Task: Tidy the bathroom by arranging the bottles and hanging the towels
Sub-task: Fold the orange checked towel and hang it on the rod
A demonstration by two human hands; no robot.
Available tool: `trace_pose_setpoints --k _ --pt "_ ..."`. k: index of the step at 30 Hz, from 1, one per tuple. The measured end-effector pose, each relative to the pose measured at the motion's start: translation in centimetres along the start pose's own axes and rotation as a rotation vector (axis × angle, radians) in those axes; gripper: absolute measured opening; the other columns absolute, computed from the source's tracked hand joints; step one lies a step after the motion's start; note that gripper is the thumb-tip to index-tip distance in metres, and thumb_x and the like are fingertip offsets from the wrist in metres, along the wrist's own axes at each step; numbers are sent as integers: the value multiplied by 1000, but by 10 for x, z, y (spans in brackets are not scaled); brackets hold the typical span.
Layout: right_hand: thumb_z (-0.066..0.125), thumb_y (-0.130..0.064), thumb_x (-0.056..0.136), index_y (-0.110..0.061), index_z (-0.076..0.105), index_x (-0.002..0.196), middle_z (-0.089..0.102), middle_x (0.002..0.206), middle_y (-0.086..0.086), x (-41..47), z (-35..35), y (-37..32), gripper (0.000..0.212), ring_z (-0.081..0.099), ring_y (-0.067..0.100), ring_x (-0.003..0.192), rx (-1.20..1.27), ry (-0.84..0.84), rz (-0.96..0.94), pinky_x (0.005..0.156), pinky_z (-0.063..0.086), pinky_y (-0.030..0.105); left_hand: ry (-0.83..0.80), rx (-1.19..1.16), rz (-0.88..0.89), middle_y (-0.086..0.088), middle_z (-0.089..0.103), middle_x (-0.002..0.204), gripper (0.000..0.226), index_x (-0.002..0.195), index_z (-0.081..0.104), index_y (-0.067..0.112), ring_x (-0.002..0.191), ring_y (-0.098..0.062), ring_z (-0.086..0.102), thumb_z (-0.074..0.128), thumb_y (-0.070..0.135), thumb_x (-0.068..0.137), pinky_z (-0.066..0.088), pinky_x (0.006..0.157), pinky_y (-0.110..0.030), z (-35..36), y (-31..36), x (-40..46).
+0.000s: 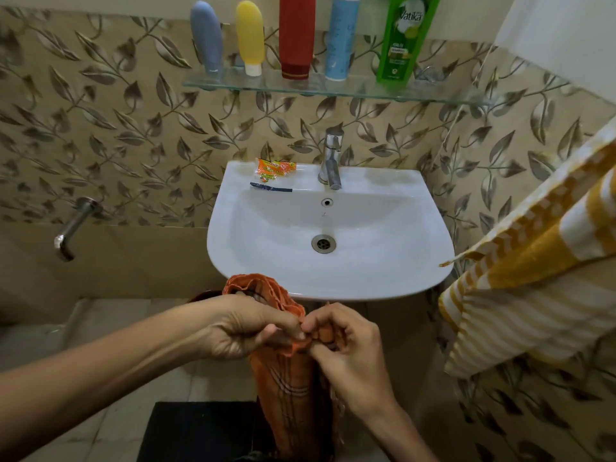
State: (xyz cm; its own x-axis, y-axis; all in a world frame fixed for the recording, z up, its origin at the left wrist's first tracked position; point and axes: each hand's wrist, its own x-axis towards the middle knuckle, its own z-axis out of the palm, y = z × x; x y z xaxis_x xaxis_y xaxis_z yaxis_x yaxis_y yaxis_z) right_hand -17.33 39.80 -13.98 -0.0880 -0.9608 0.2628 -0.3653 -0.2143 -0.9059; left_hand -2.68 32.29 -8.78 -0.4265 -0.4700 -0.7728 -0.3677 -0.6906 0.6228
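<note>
An orange towel (290, 385) with thin pale stripes hangs down in front of the sink, below its front rim. My left hand (246, 328) grips its bunched top edge, and my right hand (346, 348) pinches the same edge right beside it. A yellow and white striped towel (533, 295) hangs at the right wall. On the glass shelf (433, 95) above the sink stand several bottles in a row: grey (206, 36), yellow (250, 36), red (296, 35), light blue (341, 38) and green (405, 38).
The white sink (383, 278) has a chrome tap (330, 161), an orange packet (274, 168) and a dark strip on its back rim. A wall spout (71, 228) sticks out at the left. A dark mat (200, 431) lies on the floor.
</note>
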Motion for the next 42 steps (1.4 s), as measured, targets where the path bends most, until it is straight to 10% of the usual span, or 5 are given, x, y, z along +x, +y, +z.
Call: trace_pose_setpoints --k 14,21,32,37,42 --pt "53 16 74 -33 64 97 64 81 -14 42 -56 -19 56 63 0 80 -84 -60 -40 73 44 7 814 1720 505 15 42 115 31 111 52 42 99 -10 51 43 61 87 30 48 -24 -38 4 -38" --pt "56 -3 81 -30 58 103 38 89 -8 60 -88 -34 35 43 7 78 -751 -63 -177 61 33 11 769 1446 1133 11 55 116 18 97 59 33 74 -5 55 66 29 81 46 44 -27 -42 34 -47" --pt "56 -5 81 -29 67 105 66 100 -13 86 -103 -73 36 63 15 93 -664 74 -267 73 52 34 800 1047 1361 19 51 71 37 99 56 25 60 -4 49 55 -8 82 42 55 -24 -33 76 -51" --pt "55 -15 86 -27 68 106 63 92 -18 100 -122 -102 26 59 10 75 -776 332 -447 56 48 24 854 845 1505 -4 59 74 44 110 31 24 44 -28 58 54 -5 86 50 39 -45 -27 88 -64" --pt "48 5 79 -18 65 100 58 88 -6 119 -131 -122 36 54 10 81 -614 456 -477 68 38 8 949 668 1682 -1 62 74 17 85 48 6 58 -20 63 56 -9 85 52 49 -17 0 103 -69"
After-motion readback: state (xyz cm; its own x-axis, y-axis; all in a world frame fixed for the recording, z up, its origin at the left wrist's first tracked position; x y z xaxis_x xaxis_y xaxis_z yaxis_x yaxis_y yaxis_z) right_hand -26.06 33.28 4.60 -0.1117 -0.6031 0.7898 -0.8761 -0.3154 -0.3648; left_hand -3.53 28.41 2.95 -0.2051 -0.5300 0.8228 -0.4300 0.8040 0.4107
